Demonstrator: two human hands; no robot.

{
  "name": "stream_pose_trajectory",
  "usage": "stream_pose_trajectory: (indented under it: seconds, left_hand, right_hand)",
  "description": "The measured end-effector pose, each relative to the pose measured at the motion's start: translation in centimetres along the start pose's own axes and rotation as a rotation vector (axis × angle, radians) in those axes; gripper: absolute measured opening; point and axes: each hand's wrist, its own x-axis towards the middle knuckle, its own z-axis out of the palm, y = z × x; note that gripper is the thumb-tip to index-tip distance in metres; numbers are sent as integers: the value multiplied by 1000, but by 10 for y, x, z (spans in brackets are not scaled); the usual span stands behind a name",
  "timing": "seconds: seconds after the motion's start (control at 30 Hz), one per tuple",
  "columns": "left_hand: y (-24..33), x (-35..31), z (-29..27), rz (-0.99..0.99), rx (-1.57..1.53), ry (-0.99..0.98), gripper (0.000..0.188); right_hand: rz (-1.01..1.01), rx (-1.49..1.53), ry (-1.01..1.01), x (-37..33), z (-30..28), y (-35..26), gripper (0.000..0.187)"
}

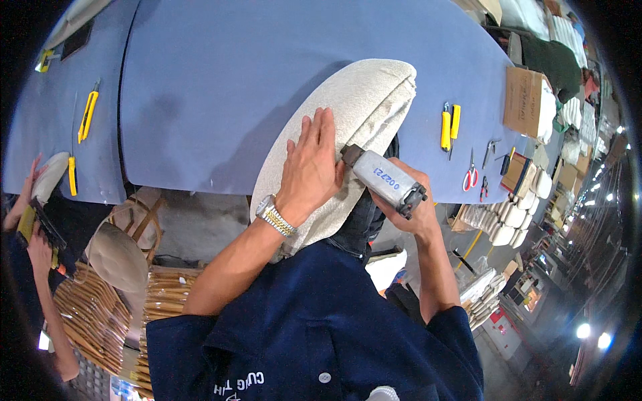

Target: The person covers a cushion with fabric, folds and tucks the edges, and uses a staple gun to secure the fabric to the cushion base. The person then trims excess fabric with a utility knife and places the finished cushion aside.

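Note:
A rounded seat cushion [368, 87] in beige fabric stands tilted on the blue table's near edge, leaning against my body. My left hand [311, 160] lies flat on its fabric, fingers together and stretched out, a metal watch at the wrist. My right hand [408, 200] is wrapped round a grey staple gun [384, 177], which looks air-driven. The gun's dark nose touches or nearly touches the cushion's folded edge, just right of my left fingers. Loose, wrinkled fabric shows along that edge. The staple gun's handle is mostly hidden by my right hand.
On the blue table [200, 80], yellow-handled tools [446, 130], red-handled scissors [471, 175] and small pliers [484, 188] lie to the right, before a cardboard box [525, 100]. A yellow cutter [88, 115] lies left. A co-worker's hands [39, 250] work at far left. Stacked cushions [511, 217] stand right.

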Motion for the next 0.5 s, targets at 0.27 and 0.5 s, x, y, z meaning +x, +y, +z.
stream_pose_trajectory:
  seconds: [0.27,0.5]
  left_hand:
    - [-8,4,5,45,-28,47,89]
    - [-5,2,4,41,-34,29,91]
  right_hand:
    - [35,-35,55,-3,10,-3,30]
    - [-54,-45,47,-10,6,-3,29]
